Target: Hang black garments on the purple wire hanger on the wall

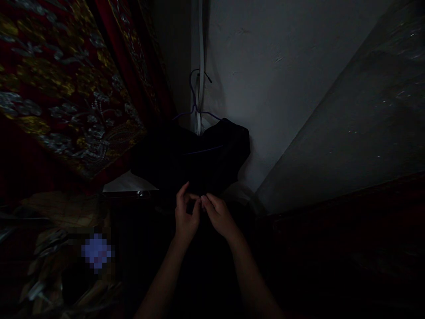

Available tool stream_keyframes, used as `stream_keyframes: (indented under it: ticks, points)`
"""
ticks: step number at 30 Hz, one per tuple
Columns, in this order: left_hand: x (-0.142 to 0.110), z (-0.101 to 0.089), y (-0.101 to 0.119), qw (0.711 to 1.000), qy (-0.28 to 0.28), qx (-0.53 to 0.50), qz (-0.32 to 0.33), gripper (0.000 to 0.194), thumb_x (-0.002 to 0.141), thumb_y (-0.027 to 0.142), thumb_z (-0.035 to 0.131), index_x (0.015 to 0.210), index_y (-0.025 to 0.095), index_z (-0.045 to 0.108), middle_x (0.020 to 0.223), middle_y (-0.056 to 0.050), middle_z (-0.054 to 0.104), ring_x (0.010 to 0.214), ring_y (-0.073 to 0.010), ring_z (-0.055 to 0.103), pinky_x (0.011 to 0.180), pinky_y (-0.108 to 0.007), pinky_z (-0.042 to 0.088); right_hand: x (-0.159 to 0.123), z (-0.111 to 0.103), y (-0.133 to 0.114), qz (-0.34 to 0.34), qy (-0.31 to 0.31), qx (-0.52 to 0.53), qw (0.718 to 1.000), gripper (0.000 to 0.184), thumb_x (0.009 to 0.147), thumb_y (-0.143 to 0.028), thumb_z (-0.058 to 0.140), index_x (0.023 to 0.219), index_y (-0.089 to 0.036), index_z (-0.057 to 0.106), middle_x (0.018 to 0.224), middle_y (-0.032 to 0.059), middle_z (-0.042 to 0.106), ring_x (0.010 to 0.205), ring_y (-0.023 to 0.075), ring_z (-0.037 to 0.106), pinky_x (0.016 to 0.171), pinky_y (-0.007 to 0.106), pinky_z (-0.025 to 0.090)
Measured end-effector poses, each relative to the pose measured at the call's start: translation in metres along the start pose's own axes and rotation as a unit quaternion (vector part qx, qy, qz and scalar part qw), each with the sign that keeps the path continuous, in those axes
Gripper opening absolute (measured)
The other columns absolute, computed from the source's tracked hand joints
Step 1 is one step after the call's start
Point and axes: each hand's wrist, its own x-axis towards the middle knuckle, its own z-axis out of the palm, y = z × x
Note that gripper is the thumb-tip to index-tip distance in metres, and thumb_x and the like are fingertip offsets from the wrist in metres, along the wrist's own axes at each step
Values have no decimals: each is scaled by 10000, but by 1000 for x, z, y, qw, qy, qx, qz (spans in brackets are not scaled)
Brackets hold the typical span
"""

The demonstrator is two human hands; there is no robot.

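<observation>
A black garment (212, 155) hangs on a thin purple wire hanger (195, 95) against the pale wall. My left hand (186, 215) and my right hand (217, 215) meet just below it, fingertips touching. Both hands are pinched on the dark cloth at the garment's lower edge. The scene is very dark, so what lies between the fingers is hard to make out.
A red curtain (66, 88) with gold and silver embroidery hangs at the left. A white cord (200, 53) runs down the wall corner. A grey sloping surface (358, 128) fills the right. Patterned cloth (53, 248) lies at the lower left.
</observation>
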Motion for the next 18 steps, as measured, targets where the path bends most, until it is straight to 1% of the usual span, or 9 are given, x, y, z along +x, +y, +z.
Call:
stream_keyframes:
  ticks: [2, 5, 8, 11, 12, 14, 16, 18]
  points:
    - [-1, 1, 0, 1000, -11, 19, 0, 529, 958, 259, 602, 1447, 241, 402, 872, 6, 646, 793, -153, 649, 800, -313, 537, 1, 0, -3, 1, 0, 17, 1000, 370, 988, -443, 486, 703, -214, 543, 647, -12, 564, 614, 145, 541, 596, 268, 384]
    - [-5, 4, -1, 999, -25, 33, -16, 435, 976, 274, 561, 1391, 232, 439, 884, -6, 653, 782, -159, 652, 773, -318, 537, 1, 1, -6, 30, 12, 74, 997, 358, 924, -417, 552, 630, -213, 544, 554, -24, 522, 524, 129, 493, 526, 259, 363]
    - [-8, 6, -2, 998, -32, 53, -29, 378, 975, 276, 549, 1337, 223, 455, 886, -13, 656, 768, -159, 656, 742, -312, 530, 0, 1, -6, 77, 6, 157, 985, 335, 860, -413, 583, 596, -206, 579, 497, -18, 541, 447, 118, 483, 460, 248, 358]
    - [-7, 5, -3, 996, -64, 64, -24, 344, 972, 256, 542, 1302, 227, 450, 888, -14, 662, 760, -158, 658, 720, -300, 522, 8, -4, -13, 115, 4, 214, 970, 333, 820, -447, 588, 604, -195, 608, 466, -4, 567, 380, 107, 463, 385, 229, 309]
    - [-6, 4, -4, 995, -75, 67, -21, 327, 972, 249, 536, 1288, 229, 452, 899, -18, 665, 776, -161, 663, 730, -300, 522, 16, -8, -19, 119, 6, 223, 968, 331, 805, -456, 597, 606, -192, 609, 456, -2, 570, 362, 100, 452, 369, 222, 292]
    - [-5, 4, -7, 993, -84, 81, -17, 290, 973, 239, 529, 1256, 229, 464, 927, -31, 666, 824, -170, 671, 762, -305, 522, 40, -19, -38, 110, 11, 231, 967, 321, 782, -456, 615, 612, -184, 607, 442, -2, 570, 341, 88, 438, 353, 206, 272]
    - [-3, 5, -13, 992, -78, 101, -20, 259, 968, 235, 533, 1220, 223, 473, 942, -41, 656, 857, -178, 671, 788, -311, 520, 73, -32, -66, 85, 28, 237, 967, 304, 778, -435, 627, 616, -179, 596, 440, -4, 569, 337, 77, 439, 345, 190, 257]
    - [-1, 5, -22, 990, -80, 115, -30, 228, 963, 236, 536, 1182, 221, 472, 922, -39, 644, 846, -179, 667, 781, -306, 517, 107, -43, -95, 44, 60, 244, 967, 297, 801, -404, 633, 618, -178, 574, 449, -11, 566, 341, 62, 434, 342, 176, 235]
